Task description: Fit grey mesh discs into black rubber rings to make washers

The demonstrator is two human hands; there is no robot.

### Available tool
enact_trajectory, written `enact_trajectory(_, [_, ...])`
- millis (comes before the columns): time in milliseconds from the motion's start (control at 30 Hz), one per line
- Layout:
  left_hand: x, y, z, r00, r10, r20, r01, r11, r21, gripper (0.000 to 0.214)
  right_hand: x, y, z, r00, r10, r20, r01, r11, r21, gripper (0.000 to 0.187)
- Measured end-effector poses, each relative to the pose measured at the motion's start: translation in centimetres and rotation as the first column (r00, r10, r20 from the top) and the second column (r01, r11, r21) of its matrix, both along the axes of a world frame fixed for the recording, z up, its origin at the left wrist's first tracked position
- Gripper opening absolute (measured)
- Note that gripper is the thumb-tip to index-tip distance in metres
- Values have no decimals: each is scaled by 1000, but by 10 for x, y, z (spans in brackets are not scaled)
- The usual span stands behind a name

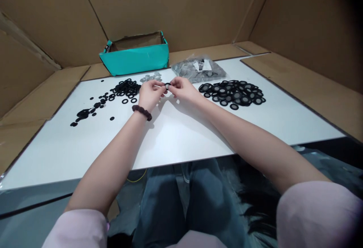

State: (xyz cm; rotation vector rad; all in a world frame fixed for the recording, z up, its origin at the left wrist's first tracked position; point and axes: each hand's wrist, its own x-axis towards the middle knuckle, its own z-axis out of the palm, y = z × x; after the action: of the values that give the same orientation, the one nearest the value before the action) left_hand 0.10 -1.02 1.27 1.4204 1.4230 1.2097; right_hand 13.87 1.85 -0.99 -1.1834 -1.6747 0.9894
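Between the fingertips of both hands is a small black ring with a grey centre [167, 86], held just above the white table. My left hand [151, 93], with a dark band on its wrist, pinches the ring's left side. On the other side, my right hand [183, 88] pinches it between thumb and fingers. Left of my left hand lies a pile of open black rings [126, 88]. Small black discs [98, 105] trail off from it toward the front left. A heap of black rings with grey centres [234, 92] spreads to the right of my right hand.
Behind my hands, small clear-grey pieces [151, 77] lie loose near a clear plastic bag [200, 68] of similar-toned parts. A teal open box [134, 59] stands at the back. Cardboard walls [170, 10] enclose the white tabletop [181, 138] at the back and sides.
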Motion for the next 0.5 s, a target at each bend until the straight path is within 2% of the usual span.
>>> enact_trajectory(100, [-2,1,-1,994,-6,-108,14,997,78,7,1,-3,2,998,15,68,-17,999,30,15])
enact_trajectory(267, [-8,1,5,987,-49,-151,64,993,96,8,3,-7,6,996,51,79,-57,995,76,14])
enact_trajectory(500, [-9,7,-5,975,-38,-219,55,996,69,6,4,-8,8,993,91,80,-91,996,-2,12])
